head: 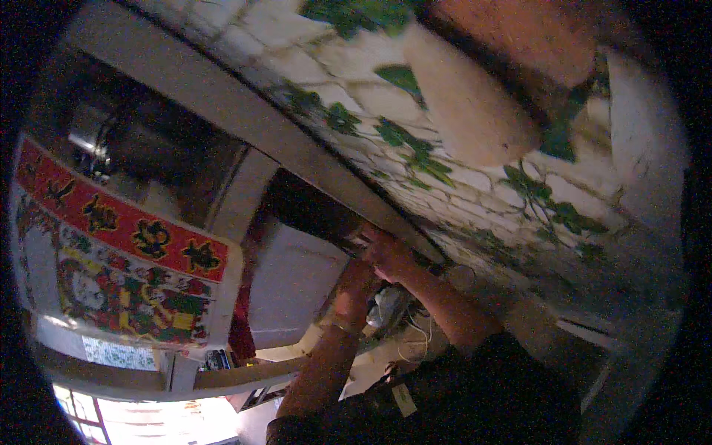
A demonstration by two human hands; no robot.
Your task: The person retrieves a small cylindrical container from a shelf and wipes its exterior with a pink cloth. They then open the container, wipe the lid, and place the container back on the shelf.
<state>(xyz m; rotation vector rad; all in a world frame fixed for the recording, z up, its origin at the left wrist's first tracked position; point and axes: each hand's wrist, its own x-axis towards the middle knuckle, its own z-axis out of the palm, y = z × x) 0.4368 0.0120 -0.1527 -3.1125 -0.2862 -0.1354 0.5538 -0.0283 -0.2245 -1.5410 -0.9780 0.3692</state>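
Both of my hands meet near the middle of the dim head view, below the lower end of a pale frame [311,167]. My right hand [386,253] has its fingers bent at a small light-coloured object [359,240], too blurred to name. Close against it is my left hand [359,272], its fingers largely hidden; I cannot tell what either hand grips. To their left are a dark opening and a light panel [295,278]. Just below the hands lies a whitish bundle [386,306] that looks like plastic, with a pale cord [425,334] beside it.
Along the right runs a wall covering with a stone and green-leaf pattern [400,144]. A red banner with writing [122,214] and a colourful printed poster [139,295] hang at the left. Bright light comes through a window or doorway [161,420] at the lower left.
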